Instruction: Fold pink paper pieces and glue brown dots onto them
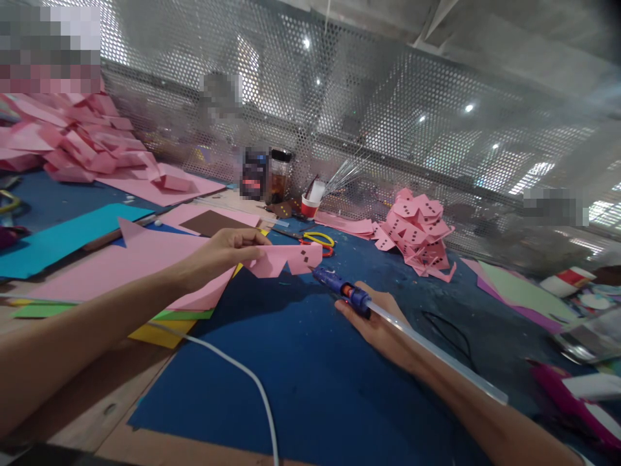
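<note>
My left hand pinches one end of a pink paper strip, which has notched lower edges and small dark squares near its right end. In my right hand is a blue glue gun, a long clear glue stick sticking out of its back. The gun's nozzle is close to the strip's right end; whether it touches cannot be made out. Behind the strip lie scissors with red and yellow handles. Under my left forearm spread large pink sheets.
A heap of pink paper pieces with dark squares stands at the back right. More folded pink paper is piled at the far left. A red-and-white cup stands by the perforated metal screen. A white cable crosses the blue board.
</note>
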{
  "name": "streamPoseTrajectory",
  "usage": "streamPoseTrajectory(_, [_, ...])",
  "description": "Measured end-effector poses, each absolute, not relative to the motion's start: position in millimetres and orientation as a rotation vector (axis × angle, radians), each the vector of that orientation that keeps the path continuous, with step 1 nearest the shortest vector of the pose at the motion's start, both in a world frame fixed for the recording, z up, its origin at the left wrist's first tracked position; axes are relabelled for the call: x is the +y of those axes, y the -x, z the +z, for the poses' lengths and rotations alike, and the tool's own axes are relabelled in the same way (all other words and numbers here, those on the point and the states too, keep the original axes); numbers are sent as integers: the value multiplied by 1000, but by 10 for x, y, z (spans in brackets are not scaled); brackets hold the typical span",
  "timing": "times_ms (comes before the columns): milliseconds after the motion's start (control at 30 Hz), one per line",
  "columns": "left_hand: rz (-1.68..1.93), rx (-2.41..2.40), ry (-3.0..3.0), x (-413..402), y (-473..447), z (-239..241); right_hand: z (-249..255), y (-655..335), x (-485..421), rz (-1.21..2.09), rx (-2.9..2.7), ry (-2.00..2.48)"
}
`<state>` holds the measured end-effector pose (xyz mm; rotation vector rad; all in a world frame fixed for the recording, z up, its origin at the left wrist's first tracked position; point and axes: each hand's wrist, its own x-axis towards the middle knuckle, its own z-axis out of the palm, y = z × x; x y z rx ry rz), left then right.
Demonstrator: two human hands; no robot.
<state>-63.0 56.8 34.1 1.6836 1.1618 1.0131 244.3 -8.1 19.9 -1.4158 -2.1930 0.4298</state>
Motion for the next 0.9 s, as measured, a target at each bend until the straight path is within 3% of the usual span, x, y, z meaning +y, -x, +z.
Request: streamPoseTrajectory(900, [966,1138,-1723,564,662,358,158,-2470,-65,569,-2048,1465])
